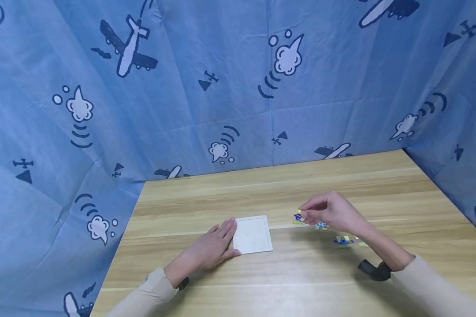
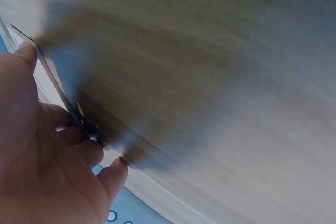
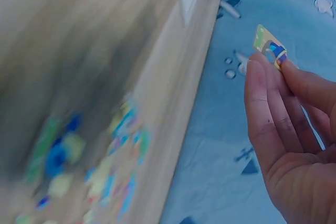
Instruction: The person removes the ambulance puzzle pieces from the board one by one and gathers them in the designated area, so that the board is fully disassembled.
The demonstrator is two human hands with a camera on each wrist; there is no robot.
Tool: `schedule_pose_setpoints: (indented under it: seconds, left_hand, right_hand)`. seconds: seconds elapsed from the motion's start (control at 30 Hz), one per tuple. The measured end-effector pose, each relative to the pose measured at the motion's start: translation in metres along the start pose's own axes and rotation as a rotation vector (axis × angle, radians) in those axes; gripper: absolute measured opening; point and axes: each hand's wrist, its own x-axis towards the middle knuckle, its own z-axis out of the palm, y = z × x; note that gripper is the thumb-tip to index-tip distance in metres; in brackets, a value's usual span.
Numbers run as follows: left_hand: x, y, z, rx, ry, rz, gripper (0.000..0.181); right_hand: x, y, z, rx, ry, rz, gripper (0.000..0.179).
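Note:
A white square tray (image 1: 252, 234) with a raised border lies on the table, left of centre among the things there. My left hand (image 1: 209, 247) rests at its left side, fingers extended along the edge and thumb at the near corner. In the left wrist view, the fingers (image 2: 65, 121) touch the tray's rim. To the right of the tray, my right hand (image 1: 333, 213) pinches a small puzzle piece (image 1: 298, 216) between thumb and fingertips, raised above the table. Its printed face shows yellow, green and blue in the right wrist view, where the piece (image 3: 271, 46) is partly covered by the fingers.
Several loose puzzle pieces (image 1: 343, 241) lie on the wooden table (image 1: 301, 281) below the right hand and forearm; the right wrist view shows them blurred. A dark wrist mount (image 1: 374, 270) sits under the right wrist. Blue printed cloth (image 1: 238, 88) hangs behind the table.

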Motion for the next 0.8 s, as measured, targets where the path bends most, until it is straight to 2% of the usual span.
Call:
schedule_pose_setpoints:
  seconds: [0.13,0.4,0.67,0.8]
  left_hand:
    - [0.0,0.0,-0.001,-0.004,-0.002,-0.003,0.085]
    - [-0.001,0.002,-0.002,-0.005,-0.014,-0.011,0.086]
    - [-0.002,0.002,-0.004,-0.007,-0.003,-0.001,0.085]
    - [-0.001,0.001,-0.004,-0.009,-0.007,0.0,0.085]
  right_hand:
    - [-0.013,0.016,-0.01,-0.002,-0.014,0.018,0.016]
    - [-0.029,0.045,-0.016,0.021,-0.062,0.103,0.014]
    - [-0.032,0.06,-0.018,0.045,-0.096,0.152,0.016]
    - [-0.029,0.061,-0.015,-0.021,-0.094,0.142,0.015]
